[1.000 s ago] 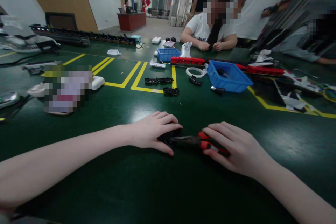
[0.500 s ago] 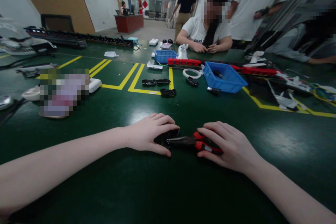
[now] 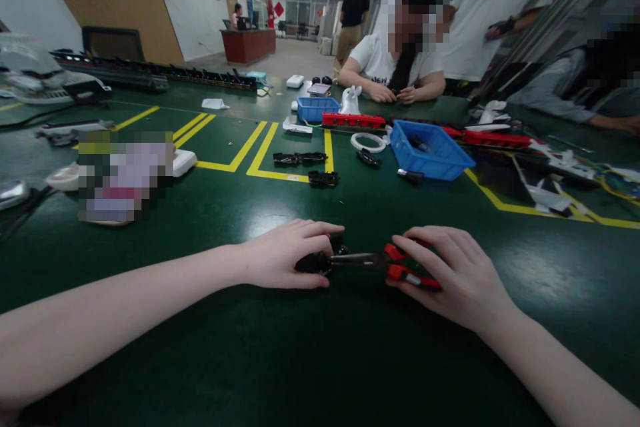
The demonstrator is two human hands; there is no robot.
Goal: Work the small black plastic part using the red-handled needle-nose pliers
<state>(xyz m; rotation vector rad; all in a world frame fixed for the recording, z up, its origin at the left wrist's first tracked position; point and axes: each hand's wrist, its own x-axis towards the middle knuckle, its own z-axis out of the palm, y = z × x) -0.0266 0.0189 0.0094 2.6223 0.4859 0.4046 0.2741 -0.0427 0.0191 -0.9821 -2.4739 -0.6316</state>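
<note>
Left hand (image 3: 285, 257): fingers clamped on a black part (image 3: 311, 263).
Black part: on the worktop (image 3: 300, 360), under that palm — partly hidden.
Right hand (image 3: 457, 273): fingers wrapped round red-handled pliers (image 3: 375, 259).
Pliers: tips at the black part — from here, can't tell whether they grip.
Blue bin (image 3: 433, 163): farther across.

Pliers (image 3: 369, 259), 1 pair: long, narrow, dark-metal nose; 2 red-and-black handles, spread apart, held in the right hand (image 3: 457, 273). Laid crosswise, nose pointing left, tip at the right end of the black part (image 3: 313, 263); bite unclear.

Black part, 1: small, dark, glossy in spots; held under the left hand (image 3: 285, 255), largely covered, full shape hidden.
</note>
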